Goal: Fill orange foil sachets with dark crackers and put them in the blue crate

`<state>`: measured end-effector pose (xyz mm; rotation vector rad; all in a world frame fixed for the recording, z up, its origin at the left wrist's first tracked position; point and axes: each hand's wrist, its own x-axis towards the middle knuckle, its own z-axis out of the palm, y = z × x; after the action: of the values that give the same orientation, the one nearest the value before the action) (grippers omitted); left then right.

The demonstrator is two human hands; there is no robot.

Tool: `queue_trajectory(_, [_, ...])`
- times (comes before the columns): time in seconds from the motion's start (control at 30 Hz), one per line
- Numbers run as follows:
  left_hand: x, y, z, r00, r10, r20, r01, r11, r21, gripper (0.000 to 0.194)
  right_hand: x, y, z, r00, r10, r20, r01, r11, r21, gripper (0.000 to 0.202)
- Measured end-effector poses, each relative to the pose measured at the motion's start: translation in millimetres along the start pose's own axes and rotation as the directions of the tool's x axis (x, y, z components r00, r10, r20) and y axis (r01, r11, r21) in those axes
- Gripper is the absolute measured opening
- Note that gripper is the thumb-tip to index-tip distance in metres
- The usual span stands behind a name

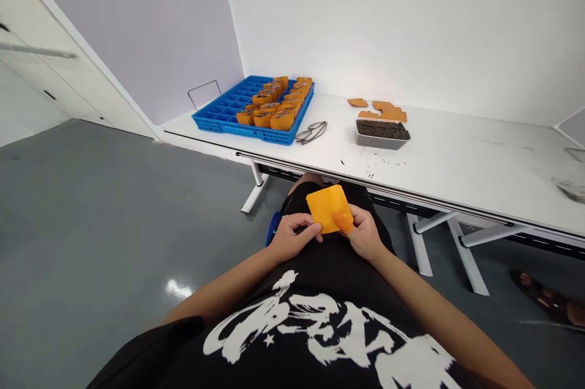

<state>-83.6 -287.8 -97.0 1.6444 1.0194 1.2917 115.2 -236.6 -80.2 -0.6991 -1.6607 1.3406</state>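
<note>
Both hands [329, 233] gripping orange sheet [328, 208], apparently by edges

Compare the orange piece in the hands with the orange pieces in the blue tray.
The held piece is a flat sheet, open and spread out; the tray pieces look rolled or folded into small rounded shapes. The held piece is pinched between the left hand and right hand over the lap; the tray pieces sit in compartments of the blue tray on the table. Both are orange.

Sheet [326, 206]: orange. Tray [219, 113]: blue, holding orange pieces [274, 105]. Table [457, 157]: white, black specks. Container [381, 140]: grey, dark contents. Shirt [320, 316]: black, white print.
</note>
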Motion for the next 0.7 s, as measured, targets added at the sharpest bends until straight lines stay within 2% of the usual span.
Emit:
queue_trajectory(0.1, [2, -11, 4.0, 0.997, -0.070, -0.041, 0.066, 0.993, -0.102, 0.053, -4, -4, -2, 0.999, -0.023, 0.036, 0.023, 1.000, -0.008, 0.046])
queue_trajectory(0.2, [3, -17, 6.8, 0.977, -0.126, -0.172, 0.097, 0.981, -0.170, 0.056, -9, -5, -4, 0.998, -0.047, 0.043, 0.046, 0.999, 0.026, 0.045])
queue_trajectory(0.33, [6, -7, 9.7, 0.945, -0.121, -0.304, 0.066, 0.980, -0.186, 0.057, -12, -10, -1, 0.996, -0.080, 0.034, 0.079, 0.996, 0.041, 0.040])
queue_trajectory(0.53, [11, 25, 13.6, 0.973, -0.036, -0.226, 0.008, 0.992, -0.122, 0.050, -13, -20, 4, 0.992, -0.103, -0.077, 0.100, 0.994, -0.033, 0.042])
queue_trajectory(0.7, [8, 24, 10.6, 0.992, 0.013, -0.125, -0.024, 0.996, -0.084, 0.058, -11, -15, 3, 0.994, -0.044, -0.096, 0.043, 0.999, -0.016, 0.045])
